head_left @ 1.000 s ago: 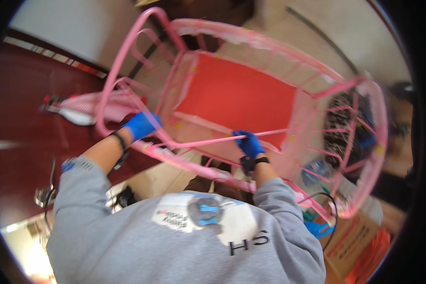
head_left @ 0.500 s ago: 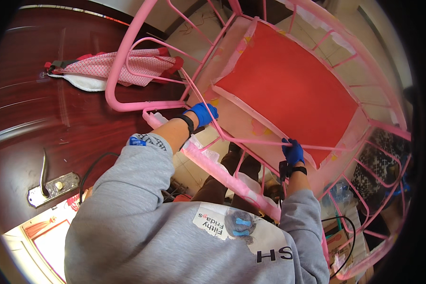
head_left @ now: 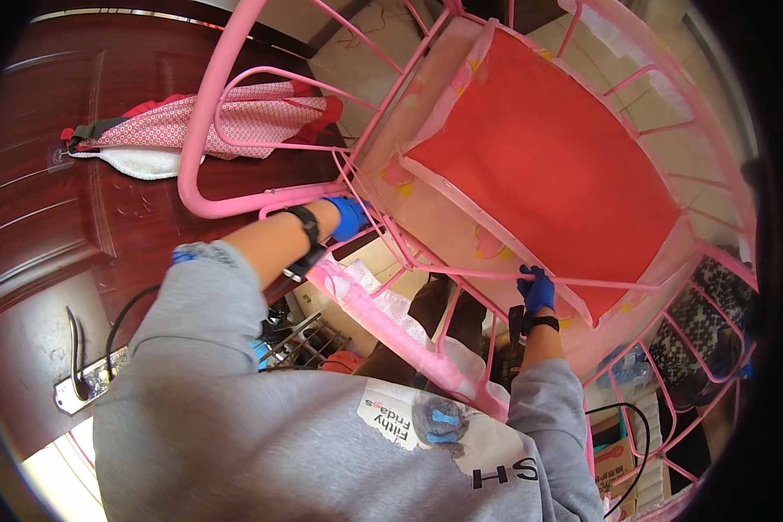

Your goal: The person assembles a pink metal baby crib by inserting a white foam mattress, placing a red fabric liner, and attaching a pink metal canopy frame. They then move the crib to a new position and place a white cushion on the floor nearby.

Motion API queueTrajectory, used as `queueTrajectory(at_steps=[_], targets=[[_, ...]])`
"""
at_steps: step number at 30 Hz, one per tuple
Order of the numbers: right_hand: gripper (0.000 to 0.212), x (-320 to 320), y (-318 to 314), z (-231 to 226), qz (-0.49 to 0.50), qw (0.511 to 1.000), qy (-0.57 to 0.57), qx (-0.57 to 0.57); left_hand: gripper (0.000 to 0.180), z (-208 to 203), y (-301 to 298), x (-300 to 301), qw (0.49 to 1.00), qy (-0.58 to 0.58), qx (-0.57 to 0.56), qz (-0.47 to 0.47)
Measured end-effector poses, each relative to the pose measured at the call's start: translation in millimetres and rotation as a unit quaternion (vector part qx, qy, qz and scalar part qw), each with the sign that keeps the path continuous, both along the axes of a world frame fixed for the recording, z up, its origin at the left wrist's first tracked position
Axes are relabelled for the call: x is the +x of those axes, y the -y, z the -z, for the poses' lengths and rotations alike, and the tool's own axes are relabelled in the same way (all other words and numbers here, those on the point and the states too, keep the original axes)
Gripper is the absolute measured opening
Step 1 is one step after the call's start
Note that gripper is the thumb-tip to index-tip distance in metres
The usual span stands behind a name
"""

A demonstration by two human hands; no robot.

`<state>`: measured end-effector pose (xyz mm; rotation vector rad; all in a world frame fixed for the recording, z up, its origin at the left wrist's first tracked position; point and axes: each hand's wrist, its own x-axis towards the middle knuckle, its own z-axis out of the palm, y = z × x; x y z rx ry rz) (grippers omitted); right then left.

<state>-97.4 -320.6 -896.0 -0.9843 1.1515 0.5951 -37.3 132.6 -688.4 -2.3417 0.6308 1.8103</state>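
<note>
A pink metal crib frame (head_left: 202,148) with barred sides spreads in front of me. Inside it lies a red mat (head_left: 548,157) over a pale pink patterned base. My right hand (head_left: 538,289), in a blue glove, is closed around a thin bent pink rod (head_left: 622,284) that crosses the crib's near side. My left hand (head_left: 350,217), also gloved in blue, is at the crib's near left corner, beside the bars and the other end of the bent rod. Its fingers are mostly hidden there. Pink padding (head_left: 383,313) wraps the crib's near rail.
On the left stands a dark red door (head_left: 148,226) with a metal handle (head_left: 75,352). A red and white patterned cloth (head_left: 235,122) hangs on it. Past the right-hand bars are a cardboard box (head_left: 615,465), a black cable (head_left: 645,435) and dark patterned fabric (head_left: 700,313).
My left hand has moved left and slightly down, from the slanting rod to the crib's corner. The right hand keeps its grip on the rod. The crib appears shifted slightly in view.
</note>
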Motion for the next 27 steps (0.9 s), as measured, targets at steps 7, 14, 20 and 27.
queueTrajectory(at_steps=[7,14,20,27], targets=[[0.030,-0.6,-0.8,1.2,-0.007,1.000,0.010,-0.001,0.027,-81.3,-30.6,58.0,0.915,0.358,-0.082,-0.166],[0.028,-6.5,-8.9,0.5,-0.001,1.000,0.019,0.010,0.014,-65.3,-37.4,20.2,0.974,0.184,-0.087,-0.099],[0.028,-9.3,-33.8,1.5,0.003,0.999,0.003,0.039,0.013,-82.1,-50.6,15.0,0.991,0.105,-0.021,-0.080],[0.031,-2.3,-65.8,-2.1,-0.007,0.997,0.019,0.078,0.015,-73.6,-75.0,40.6,0.984,0.156,0.028,-0.084]])
